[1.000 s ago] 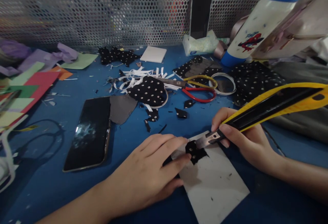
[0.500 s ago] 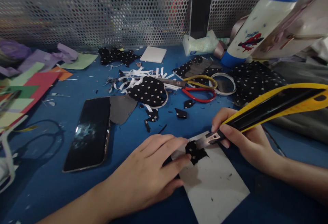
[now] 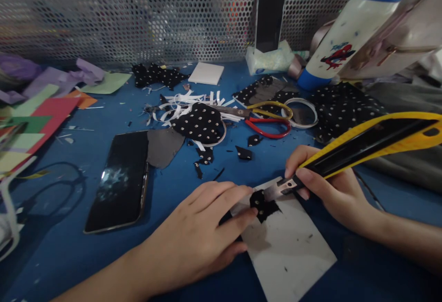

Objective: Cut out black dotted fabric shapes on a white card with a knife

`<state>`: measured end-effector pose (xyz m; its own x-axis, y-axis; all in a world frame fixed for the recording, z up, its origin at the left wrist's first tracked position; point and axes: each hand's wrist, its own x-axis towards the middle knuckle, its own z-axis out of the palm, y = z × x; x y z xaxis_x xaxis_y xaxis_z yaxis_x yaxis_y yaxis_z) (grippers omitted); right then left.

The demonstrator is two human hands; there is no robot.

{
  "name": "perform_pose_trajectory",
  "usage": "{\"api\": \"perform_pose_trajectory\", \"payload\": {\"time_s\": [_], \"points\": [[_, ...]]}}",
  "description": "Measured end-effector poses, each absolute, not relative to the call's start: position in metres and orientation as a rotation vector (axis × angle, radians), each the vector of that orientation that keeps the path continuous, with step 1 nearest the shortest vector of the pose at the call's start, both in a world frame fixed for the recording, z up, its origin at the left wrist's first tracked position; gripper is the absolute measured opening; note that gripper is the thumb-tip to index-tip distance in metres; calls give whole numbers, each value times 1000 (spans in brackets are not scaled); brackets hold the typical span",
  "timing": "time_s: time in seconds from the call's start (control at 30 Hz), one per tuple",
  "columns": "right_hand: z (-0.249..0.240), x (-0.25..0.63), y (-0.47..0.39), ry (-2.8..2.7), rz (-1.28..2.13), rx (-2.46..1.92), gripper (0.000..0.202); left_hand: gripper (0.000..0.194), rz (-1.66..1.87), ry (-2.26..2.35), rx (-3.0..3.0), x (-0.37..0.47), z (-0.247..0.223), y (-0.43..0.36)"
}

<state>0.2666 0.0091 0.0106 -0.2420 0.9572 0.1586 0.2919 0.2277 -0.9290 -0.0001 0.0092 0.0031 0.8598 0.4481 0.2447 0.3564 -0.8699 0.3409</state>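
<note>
- While the small dotted cloth scrap (image 3: 265,212) is lying on the white card (image 3: 292,251), its ragged edge is sitting loose beyond the fingers and could be bunching or dragging if the blade is catching a thread.
- The left hand (image 3: 200,228) is bending its slightly parted fingers over the scrap, two fingertips (image 3: 254,211) pressing on it; whether the thumb is pinching from beneath, one cannot tell. Those fingertips are resting beside the blade (image 3: 272,191), so a slip could be nicking them.
- The right hand (image 3: 331,191) is pinching the yellow and black cutter (image 3: 366,143) close to its metal front, thumb against fingers. The long handle is jutting out behind the grip, and a knock on it could be swinging the blade off line.
- The card is looking thin and is slanting across the blue table (image 3: 207,288); with light pressure it could be sliding, and with heavy pressure the blade could be scoring it.
- Farther out, dark cloth bits (image 3: 244,153) are lying near the card, easy to be mixing up with the scrap.
- The scissors (image 3: 271,133) are resting among paper strips (image 3: 169,115), where a reaching hand could be snagging them.
</note>
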Motion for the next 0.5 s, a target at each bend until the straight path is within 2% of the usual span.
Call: {"api": "perform_pose_trajectory", "payload": {"time_s": [0.5], "points": [[10,266,10,-1698,1042,-1190,25,31,443,619,2744,0,2,8]]}}
